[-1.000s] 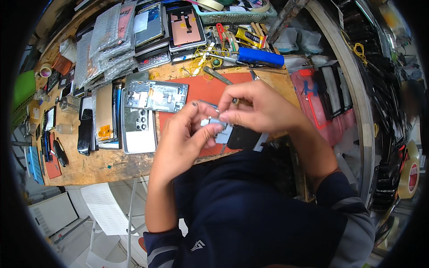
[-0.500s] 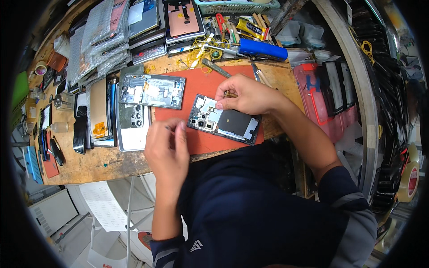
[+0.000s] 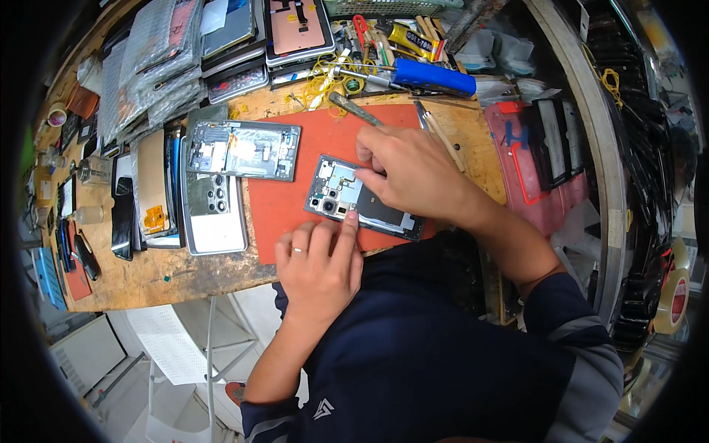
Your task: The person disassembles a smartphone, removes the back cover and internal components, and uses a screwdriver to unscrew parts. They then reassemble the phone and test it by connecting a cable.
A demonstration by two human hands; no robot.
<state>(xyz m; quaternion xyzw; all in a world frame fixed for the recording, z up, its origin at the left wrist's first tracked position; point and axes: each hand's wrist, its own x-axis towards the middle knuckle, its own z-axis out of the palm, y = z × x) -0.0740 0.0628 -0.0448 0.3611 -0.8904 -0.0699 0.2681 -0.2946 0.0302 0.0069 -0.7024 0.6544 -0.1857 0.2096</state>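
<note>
Nearest, the left hand [image 3: 319, 258] has loosely bent fingers gripping nothing visible; its index fingertip touches a dark rectangular phone [image 3: 341, 188] beside the camera lenses, no longer apart as half a second ago. The right hand [image 3: 413, 173] curls over the phone, hiding whether its fingers hold anything. The phone lies on an orange-red mat [image 3: 281, 214], back cover off, grey plate and black pad inside, case uncovered. Beyond sits a silvery opened phone frame [image 3: 244, 150].

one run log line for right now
left hand: index fingertip on opened phone | right hand: over phone, grip unclear | phone: on red mat
</note>
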